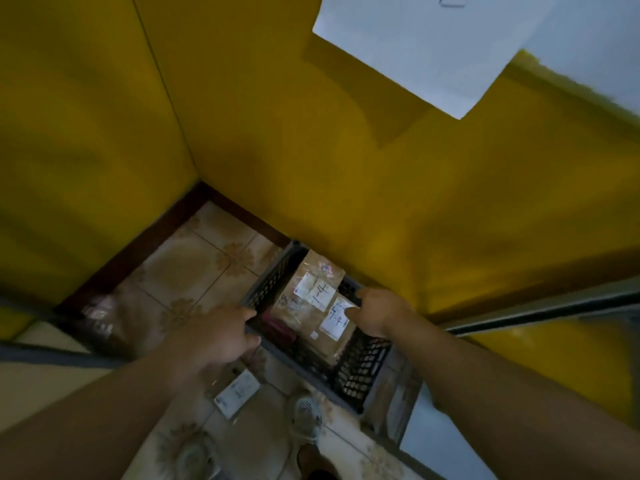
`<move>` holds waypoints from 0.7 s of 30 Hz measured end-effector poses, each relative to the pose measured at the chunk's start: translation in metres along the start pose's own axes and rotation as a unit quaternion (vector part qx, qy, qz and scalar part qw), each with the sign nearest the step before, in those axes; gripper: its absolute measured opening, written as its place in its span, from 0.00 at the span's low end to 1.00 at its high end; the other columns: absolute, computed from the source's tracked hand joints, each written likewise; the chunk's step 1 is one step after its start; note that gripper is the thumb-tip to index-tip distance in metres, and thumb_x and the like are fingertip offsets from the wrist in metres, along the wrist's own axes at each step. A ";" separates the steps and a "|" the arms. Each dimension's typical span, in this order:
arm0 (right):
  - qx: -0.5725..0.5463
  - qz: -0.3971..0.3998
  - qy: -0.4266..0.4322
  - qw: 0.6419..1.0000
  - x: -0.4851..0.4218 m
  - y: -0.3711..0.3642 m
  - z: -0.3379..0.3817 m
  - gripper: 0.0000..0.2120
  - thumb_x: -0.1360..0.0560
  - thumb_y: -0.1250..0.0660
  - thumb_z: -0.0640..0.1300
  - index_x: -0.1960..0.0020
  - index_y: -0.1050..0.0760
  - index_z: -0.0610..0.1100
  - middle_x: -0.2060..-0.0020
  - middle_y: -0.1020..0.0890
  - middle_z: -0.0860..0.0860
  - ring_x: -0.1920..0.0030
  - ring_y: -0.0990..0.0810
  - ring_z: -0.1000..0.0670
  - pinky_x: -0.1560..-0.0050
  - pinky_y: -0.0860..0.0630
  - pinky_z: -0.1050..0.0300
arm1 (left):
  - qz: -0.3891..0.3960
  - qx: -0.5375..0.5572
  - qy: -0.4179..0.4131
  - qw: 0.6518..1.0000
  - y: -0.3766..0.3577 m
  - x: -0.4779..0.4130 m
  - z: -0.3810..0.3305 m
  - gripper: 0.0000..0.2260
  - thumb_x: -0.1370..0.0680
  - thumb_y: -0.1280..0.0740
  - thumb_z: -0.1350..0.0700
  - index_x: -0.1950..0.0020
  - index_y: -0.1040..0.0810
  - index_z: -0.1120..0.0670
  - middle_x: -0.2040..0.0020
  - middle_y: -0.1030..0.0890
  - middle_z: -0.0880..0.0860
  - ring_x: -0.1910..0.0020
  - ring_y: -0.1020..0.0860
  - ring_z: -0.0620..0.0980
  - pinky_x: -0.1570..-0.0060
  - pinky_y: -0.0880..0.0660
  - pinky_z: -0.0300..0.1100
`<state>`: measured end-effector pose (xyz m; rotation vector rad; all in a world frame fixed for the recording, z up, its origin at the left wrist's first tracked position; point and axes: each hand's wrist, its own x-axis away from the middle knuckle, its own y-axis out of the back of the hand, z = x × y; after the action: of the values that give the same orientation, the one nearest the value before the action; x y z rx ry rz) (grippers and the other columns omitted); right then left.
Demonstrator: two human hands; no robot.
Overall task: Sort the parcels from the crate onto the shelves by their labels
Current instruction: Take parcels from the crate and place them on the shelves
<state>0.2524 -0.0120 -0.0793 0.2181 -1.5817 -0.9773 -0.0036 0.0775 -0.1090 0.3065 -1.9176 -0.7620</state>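
A yellow wall [104,133] meets the tiled floor [207,265] in a corner. The left hand [221,336] curls its fingers over the left rim of the black crate [360,362], above a loose labelled packet [237,393] on the floor. Brown parcels [294,313] lie flat in the crate, one marked 1-4. The right hand [377,313] grips the right rim, its thumb over a second labelled parcel [334,322]. The crate's far corner is close against the wall, and open floor lies to its left. A grey rail [554,306] runs off to the right.

Crate [360,372]: on floor [194,268], wall [311,185] behind; parcels [311,292] inside. My left hand [221,337] on its left rim, right hand [377,315] on right.
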 end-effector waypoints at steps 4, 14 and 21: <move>-0.018 0.001 -0.004 1.000 -0.092 -0.014 -0.008 0.22 0.18 0.42 0.54 0.30 0.30 0.42 0.35 0.24 0.42 0.38 0.24 0.42 0.44 0.28 0.53 | 0.010 0.029 0.009 0.999 -0.016 -0.078 0.000 0.27 0.21 0.37 0.43 0.24 0.37 0.48 0.27 0.31 0.50 0.35 0.27 0.50 0.39 0.28 0.42; -0.181 -0.050 -0.056 0.981 -0.268 -0.100 -0.038 0.33 0.20 0.35 0.52 0.22 0.46 0.43 0.32 0.30 0.42 0.46 0.24 0.45 0.60 0.30 0.61 | -0.047 0.245 0.111 0.962 -0.128 -0.254 0.014 0.37 0.25 0.32 0.41 0.21 0.48 0.46 0.25 0.37 0.53 0.32 0.30 0.56 0.39 0.26 0.50; -0.427 -0.014 -0.123 0.896 -0.317 -0.129 -0.045 0.44 0.38 0.25 0.62 0.28 0.39 0.52 0.41 0.21 0.45 0.49 0.19 0.41 0.51 0.18 0.41 | -0.019 0.549 0.158 0.821 -0.163 -0.291 0.012 0.24 0.26 0.27 0.56 0.33 0.31 0.45 0.42 0.23 0.50 0.46 0.23 0.53 0.51 0.23 0.50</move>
<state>0.3329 0.0849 -0.4007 -0.5146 -1.2239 -1.6751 0.1007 0.1080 -0.4250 1.0958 -1.8266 0.4609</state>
